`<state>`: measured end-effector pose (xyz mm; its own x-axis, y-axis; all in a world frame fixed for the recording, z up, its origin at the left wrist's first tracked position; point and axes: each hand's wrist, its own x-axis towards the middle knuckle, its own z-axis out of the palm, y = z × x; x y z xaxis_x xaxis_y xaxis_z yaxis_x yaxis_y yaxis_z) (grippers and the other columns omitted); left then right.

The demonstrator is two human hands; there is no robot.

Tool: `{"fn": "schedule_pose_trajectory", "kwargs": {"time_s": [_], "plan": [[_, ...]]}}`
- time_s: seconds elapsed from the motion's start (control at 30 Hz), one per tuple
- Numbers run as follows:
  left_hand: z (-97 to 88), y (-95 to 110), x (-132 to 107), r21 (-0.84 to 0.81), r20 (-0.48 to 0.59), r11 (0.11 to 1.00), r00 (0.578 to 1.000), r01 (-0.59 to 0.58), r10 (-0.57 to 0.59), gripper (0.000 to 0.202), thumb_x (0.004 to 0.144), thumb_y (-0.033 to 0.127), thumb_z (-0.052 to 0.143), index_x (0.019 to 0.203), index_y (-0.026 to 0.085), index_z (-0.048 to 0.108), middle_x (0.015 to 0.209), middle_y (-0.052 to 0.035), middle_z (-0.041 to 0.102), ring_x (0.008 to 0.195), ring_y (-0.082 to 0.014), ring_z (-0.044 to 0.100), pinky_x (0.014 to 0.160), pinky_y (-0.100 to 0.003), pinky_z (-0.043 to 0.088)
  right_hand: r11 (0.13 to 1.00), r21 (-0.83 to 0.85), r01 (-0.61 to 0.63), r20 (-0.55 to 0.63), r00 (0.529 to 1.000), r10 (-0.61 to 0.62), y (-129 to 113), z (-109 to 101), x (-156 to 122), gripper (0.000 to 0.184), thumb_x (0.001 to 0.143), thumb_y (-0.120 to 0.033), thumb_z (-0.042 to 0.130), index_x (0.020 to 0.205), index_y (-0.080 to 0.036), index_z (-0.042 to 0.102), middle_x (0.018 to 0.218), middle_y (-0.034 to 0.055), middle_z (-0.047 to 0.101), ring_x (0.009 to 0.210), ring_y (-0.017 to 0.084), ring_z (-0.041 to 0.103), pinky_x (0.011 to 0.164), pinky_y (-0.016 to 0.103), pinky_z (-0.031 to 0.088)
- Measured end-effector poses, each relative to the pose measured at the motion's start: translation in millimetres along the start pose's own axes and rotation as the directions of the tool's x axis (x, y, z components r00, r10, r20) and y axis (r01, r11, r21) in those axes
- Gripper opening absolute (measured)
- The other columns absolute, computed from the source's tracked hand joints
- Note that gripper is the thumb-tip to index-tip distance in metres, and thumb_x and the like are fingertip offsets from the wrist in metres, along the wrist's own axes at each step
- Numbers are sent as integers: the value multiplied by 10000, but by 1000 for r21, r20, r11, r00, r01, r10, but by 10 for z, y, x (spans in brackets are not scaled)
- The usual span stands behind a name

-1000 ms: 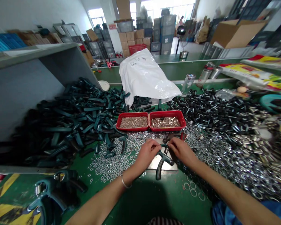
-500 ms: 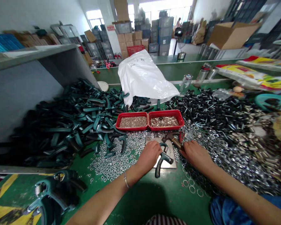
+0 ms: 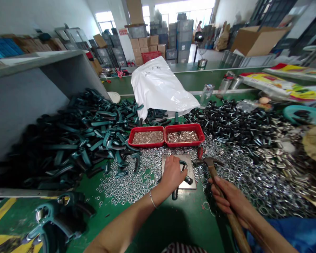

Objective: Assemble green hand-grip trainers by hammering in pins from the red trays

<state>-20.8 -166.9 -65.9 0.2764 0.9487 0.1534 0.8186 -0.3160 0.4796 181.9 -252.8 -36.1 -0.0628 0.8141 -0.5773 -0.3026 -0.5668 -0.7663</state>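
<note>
Clutching a hammer [image 3: 212, 172] in the right hand [image 3: 228, 196] — left hand [image 3: 172, 174] over a hand-exerciser [image 3: 189, 180].

Red trays [image 3: 164, 136] of metal parts

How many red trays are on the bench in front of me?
2: the left tray and the right tray, side by side just beyond the metal plate.
</note>
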Motion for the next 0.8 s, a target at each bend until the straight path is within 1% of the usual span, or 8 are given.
{"fn": "schedule_pose_trajectory", "kwargs": {"time_s": [0.13,0.27,0.33,0.4,0.5,0.57,0.7,0.8], "plan": [[35,-34,28,-33,-17,999,1000,3,-3,294,819,289,632,1045,108,586,1029,-119,570,1071,-272,518,1005,-429,416,998,28,-63,91,994,60,99,142,84,337,874,-537,587,948,-210,559,655,-70,418,402,27,219,328,130,187],[0,-64,19,-55,-9,998,1000,5,-6,279,799,300,661,1020,144,592,1034,-103,572,1062,-273,529,978,-447,430,945,-321,62,88,995,-35,-37,169,119,352,917,-577,457,924,-233,532,643,-57,431,409,73,281,352,181,242],[4,-68,19,-58,-16,998,1000,-4,3,273,797,298,668,1017,156,592,1037,-97,570,1068,-273,530,977,-446,431,733,-632,251,98,964,-245,-165,135,144,330,945,-548,394,900,-245,514,656,-19,500,489,131,441,440,236,365],[13,-66,31,-56,-20,998,1000,-11,10,266,796,294,671,1009,156,589,1036,-94,567,1072,-270,529,978,-436,433,383,-864,326,181,912,-369,-302,88,198,272,955,-480,384,885,-244,500,691,29,576,610,195,559,562,293,424],[-13,-41,44,-40,-1,999,1000,-5,5,263,800,285,663,1009,148,581,1031,-94,565,1071,-270,530,980,-436,433,36,-956,292,271,923,-274,-492,21,283,225,952,-419,382,886,-236,495,731,73,645,636,242,611,599,321,409],[-69,-13,11,-28,12,1000,1000,13,-13,338,792,328,681,1052,143,569,1054,-105,564,1082,-285,526,987,-459,426,-13,-949,315,311,926,-214,-587,5,284,255,966,-429,356,881,-237,501,746,75,663,645,247,628,606,318,408],[-178,26,-222,-30,-30,997,997,68,-69,704,709,483,760,1250,130,479,1242,-172,508,1213,-352,447,1069,-523,348,58,-928,368,339,899,-279,-615,97,128,316,999,-471,298,914,-253,511,780,63,686,683,235,647,615,304,417],[-169,21,-422,-13,-12,992,992,123,-123,745,750,394,732,1342,91,396,1296,-204,483,1263,-371,415,1111,-536,294,17,-932,361,343,897,-278,-518,218,55,285,988,-456,349,977,-246,542,806,88,702,692,251,656,609,312,415]]}}
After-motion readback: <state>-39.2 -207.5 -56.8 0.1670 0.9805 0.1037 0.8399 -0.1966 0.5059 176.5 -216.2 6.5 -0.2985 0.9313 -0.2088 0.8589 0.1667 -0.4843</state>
